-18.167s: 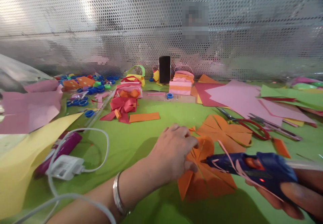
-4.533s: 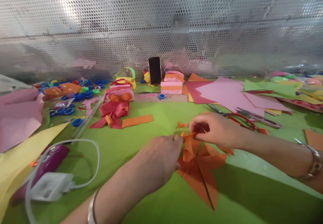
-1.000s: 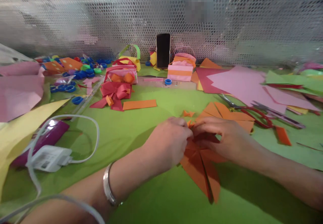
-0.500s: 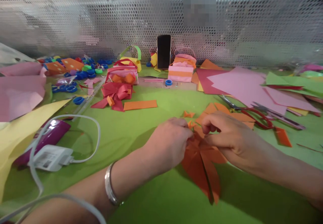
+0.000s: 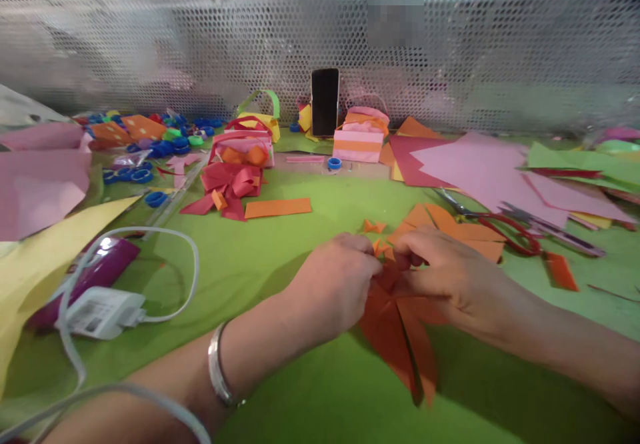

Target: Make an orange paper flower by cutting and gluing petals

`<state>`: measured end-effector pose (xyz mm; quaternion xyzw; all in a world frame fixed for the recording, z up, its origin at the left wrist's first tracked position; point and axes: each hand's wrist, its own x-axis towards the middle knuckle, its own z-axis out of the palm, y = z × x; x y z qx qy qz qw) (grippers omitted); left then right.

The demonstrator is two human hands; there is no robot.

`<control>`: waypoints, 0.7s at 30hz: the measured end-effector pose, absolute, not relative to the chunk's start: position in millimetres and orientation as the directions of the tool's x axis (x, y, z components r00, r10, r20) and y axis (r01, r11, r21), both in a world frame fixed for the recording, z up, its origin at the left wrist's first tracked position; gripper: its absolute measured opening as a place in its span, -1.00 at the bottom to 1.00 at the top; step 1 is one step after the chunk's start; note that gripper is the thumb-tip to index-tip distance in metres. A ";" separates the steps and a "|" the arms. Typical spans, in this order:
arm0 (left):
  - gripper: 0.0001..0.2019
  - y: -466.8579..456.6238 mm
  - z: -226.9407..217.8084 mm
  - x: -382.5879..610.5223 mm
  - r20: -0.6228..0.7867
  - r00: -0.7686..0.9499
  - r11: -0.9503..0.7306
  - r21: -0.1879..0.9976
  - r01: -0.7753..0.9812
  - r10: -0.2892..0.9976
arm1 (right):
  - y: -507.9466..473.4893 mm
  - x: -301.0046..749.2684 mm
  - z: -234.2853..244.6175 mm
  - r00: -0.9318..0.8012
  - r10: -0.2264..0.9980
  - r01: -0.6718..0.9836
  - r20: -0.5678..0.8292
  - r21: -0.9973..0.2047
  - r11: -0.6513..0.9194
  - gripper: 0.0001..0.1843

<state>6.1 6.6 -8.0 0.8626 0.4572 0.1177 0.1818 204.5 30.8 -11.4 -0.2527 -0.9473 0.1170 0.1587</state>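
An orange paper flower [image 5: 400, 337] made of folded petals lies on the green paper sheet [image 5: 280, 257] in front of me. My left hand [image 5: 335, 284] is closed, its fingertips pinching the flower's centre from the left. My right hand [image 5: 450, 274] is closed too, fingers pinching the same centre from the right and lying over the upper petals. The two hands' fingertips meet over the middle of the flower. A second cut orange paper piece [image 5: 450, 227] lies just behind my right hand.
Red-handled scissors [image 5: 500, 227] lie to the right, with pink paper sheets [image 5: 480, 171] behind. At left sit a white charger with cable [image 5: 100, 311], a purple device [image 5: 95, 274] and yellow paper [image 5: 45, 257]. A phone [image 5: 325, 101], small paper baskets [image 5: 245, 147] and blue rings [image 5: 150, 157] line the perforated metal wall.
Since a second ago both hands stay at the flower's centre; my right hand's fingers lifted slightly, then lowered onto the centre again. The glue gun held 18 seconds ago is out of view.
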 end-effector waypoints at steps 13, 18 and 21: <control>-0.79 5.4 -5.5 6.4 -0.017 0.525 -0.467 0.433 0.771 0.851 | 35.4 205.9 0.9 -0.731 0.541 0.447 0.416 -0.308 0.840 -0.62; -0.88 2.3 5.9 7.0 -0.089 0.395 -0.319 0.441 0.839 0.914 | 38.3 215.5 39.8 -0.528 0.718 0.677 0.453 -0.286 0.678 -0.81; -0.84 0.9 12.8 6.6 -0.138 0.286 -0.213 0.393 0.895 0.948 | 35.9 236.1 53.4 -0.492 0.742 0.752 0.455 -0.208 0.626 -0.56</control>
